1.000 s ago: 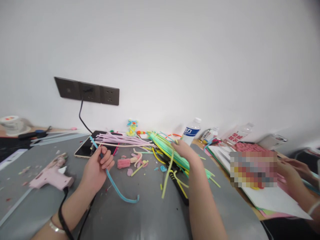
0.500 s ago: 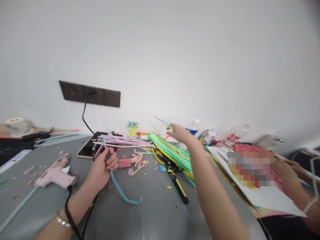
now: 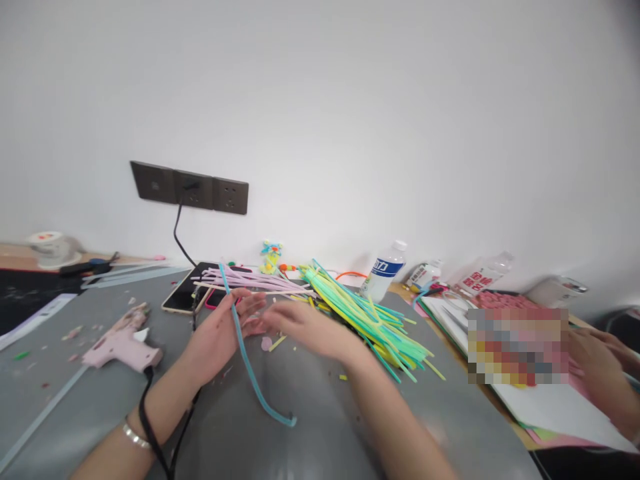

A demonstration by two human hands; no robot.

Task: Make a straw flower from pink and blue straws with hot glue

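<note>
1 light-blue, fuzzy craft stem (image 3: 253,379) crosses the left hand (image 3: 217,340), fingers loosely spread. The right hand (image 3: 307,328) reaches close beside it, fingers extended; whether it holds anything, I cannot tell. 1 pale-pink plastic glue gun (image 3: 123,348) lies at left.

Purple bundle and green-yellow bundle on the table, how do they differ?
The purple bundle is slimmer and pale purple; the green-yellow bundle is thicker and mixes green, yellow and blue. The purple bundle lies nearly crosswise; the green-yellow bundle slants toward the viewer's right. Both are long, thin strands.
</note>
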